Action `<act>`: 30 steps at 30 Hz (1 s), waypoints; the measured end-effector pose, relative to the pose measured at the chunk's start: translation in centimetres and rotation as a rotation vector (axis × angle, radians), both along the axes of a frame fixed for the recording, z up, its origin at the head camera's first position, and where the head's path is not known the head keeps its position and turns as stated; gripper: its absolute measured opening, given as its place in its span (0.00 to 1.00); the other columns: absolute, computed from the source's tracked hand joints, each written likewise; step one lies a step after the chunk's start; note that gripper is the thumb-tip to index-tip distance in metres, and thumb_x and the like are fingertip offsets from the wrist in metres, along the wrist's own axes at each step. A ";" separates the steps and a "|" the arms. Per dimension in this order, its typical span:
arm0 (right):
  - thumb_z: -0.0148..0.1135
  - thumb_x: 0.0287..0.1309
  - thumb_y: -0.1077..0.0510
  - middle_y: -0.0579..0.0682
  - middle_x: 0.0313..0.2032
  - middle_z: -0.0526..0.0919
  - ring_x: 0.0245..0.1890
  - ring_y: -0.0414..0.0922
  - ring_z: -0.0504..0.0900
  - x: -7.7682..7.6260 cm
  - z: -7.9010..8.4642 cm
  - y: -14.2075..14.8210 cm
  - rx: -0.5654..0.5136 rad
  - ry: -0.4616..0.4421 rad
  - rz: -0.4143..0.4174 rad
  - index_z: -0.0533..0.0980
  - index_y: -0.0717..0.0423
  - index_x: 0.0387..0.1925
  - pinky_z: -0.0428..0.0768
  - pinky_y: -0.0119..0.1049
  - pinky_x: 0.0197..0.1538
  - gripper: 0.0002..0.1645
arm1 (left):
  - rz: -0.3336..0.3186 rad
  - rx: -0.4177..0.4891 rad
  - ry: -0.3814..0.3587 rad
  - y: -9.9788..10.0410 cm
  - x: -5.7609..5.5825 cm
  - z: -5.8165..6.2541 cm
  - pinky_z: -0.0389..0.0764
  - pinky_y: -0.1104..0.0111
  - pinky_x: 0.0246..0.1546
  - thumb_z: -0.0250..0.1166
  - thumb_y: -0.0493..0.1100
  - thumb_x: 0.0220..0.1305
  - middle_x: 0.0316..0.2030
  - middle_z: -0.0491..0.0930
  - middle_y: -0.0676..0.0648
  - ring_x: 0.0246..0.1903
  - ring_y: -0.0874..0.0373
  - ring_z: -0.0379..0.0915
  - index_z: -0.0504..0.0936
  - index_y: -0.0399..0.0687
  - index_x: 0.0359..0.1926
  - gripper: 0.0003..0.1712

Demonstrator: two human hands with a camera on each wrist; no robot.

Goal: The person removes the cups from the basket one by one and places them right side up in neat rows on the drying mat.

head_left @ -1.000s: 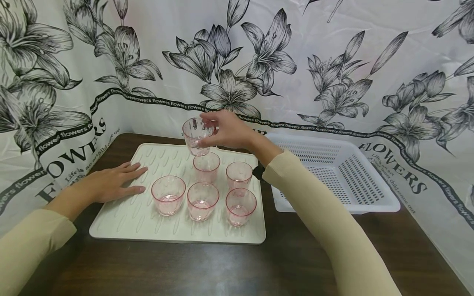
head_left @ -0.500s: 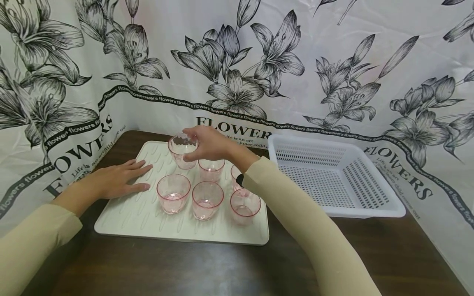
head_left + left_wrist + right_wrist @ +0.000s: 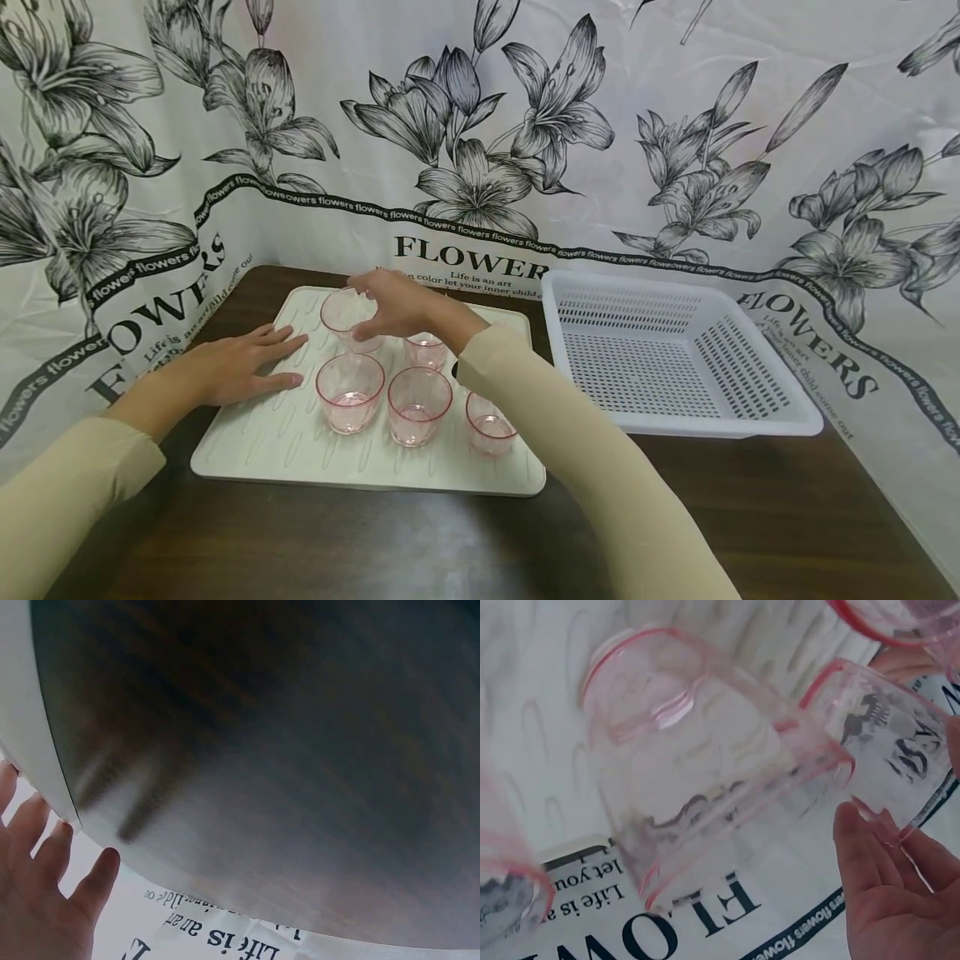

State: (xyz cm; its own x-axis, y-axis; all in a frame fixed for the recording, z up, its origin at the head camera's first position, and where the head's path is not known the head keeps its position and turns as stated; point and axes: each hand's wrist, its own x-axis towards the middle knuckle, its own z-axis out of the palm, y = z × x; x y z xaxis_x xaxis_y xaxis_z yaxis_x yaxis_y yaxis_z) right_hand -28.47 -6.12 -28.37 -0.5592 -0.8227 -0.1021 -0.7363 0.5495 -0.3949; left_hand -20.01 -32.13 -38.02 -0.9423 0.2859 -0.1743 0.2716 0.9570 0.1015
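My right hand (image 3: 401,304) pinches a clear glass cup (image 3: 337,315) with a pink rim, low over the back left of the ribbed white mat (image 3: 247,454). In the right wrist view, thumb and fingers grip that cup (image 3: 889,739) from one side. Just right of it stands a back cup (image 3: 426,354), partly covered by the hand. The front row holds a left cup (image 3: 350,404), a middle cup (image 3: 420,412) and a right cup (image 3: 489,432). My left hand (image 3: 228,367) rests with straight, spread fingers on the mat's left side.
A white perforated plastic basket (image 3: 806,423) stands right of the mat on the dark wooden table (image 3: 300,542). A flower-printed cloth (image 3: 480,117) hangs close behind and at the sides. My right sleeve (image 3: 585,458) crosses over the mat's right part, hiding what lies beneath.
My right hand has carried the glass cup leftward and down, from above the back middle cup to the mat's back left. My left hand keeps its place; the head view has shifted slightly.
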 end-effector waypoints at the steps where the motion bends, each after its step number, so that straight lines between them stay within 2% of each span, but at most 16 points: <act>1: 0.71 0.59 0.53 0.54 0.67 0.72 0.66 0.47 0.72 0.1 -0.1 -0.2 0.010 -0.003 -0.004 0.61 0.60 0.73 0.68 0.31 0.64 0.46 | -0.001 0.001 0.000 0.0 0.0 0.0 0.65 0.31 0.54 0.48 0.77 0.66 0.73 0.58 0.33 0.70 0.28 0.50 0.61 0.48 0.75 0.50; 11: 0.71 0.59 0.53 0.53 0.68 0.72 0.66 0.44 0.72 0.1 -1.2 -1.0 0.054 0.002 -0.015 0.62 0.59 0.73 0.67 0.27 0.64 0.45 | -0.008 0.009 0.009 0.0 0.0 -0.1 0.66 0.32 0.55 0.48 0.76 0.66 0.73 0.58 0.34 0.70 0.29 0.51 0.62 0.48 0.75 0.49; 16: 0.70 0.61 0.52 0.52 0.70 0.69 0.66 0.44 0.72 0.2 -1.1 -1.0 0.079 -0.008 -0.020 0.59 0.59 0.74 0.62 0.30 0.69 0.46 | -0.012 0.019 0.015 0.0 0.0 -0.1 0.64 0.33 0.57 0.48 0.75 0.67 0.73 0.58 0.34 0.71 0.30 0.50 0.62 0.47 0.75 0.49; 23: 0.65 0.65 0.48 0.50 0.74 0.62 0.75 0.45 0.57 0.2 -0.9 -0.3 0.157 0.012 -0.045 0.55 0.59 0.76 0.53 0.31 0.73 0.47 | -0.021 0.023 0.024 0.1 0.1 -0.1 0.64 0.33 0.58 0.49 0.75 0.67 0.73 0.58 0.34 0.71 0.30 0.51 0.62 0.48 0.75 0.48; 30: 0.64 0.65 0.48 0.50 0.75 0.59 0.75 0.45 0.55 0.1 -0.6 0.1 0.178 -0.001 -0.049 0.54 0.57 0.77 0.54 0.30 0.73 0.47 | -0.023 0.025 0.033 0.2 0.2 -0.1 0.65 0.33 0.57 0.49 0.74 0.68 0.73 0.59 0.35 0.71 0.30 0.51 0.62 0.47 0.75 0.48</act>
State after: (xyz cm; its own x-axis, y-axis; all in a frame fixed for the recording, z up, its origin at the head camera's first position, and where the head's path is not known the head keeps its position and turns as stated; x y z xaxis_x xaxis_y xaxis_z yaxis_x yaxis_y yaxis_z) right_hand -28.33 -6.06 -28.98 -0.5978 -0.7633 -0.2448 -0.7066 0.6460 -0.2889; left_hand -19.79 -31.96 -38.11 -0.9404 0.3117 -0.1356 0.2975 0.9477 0.1154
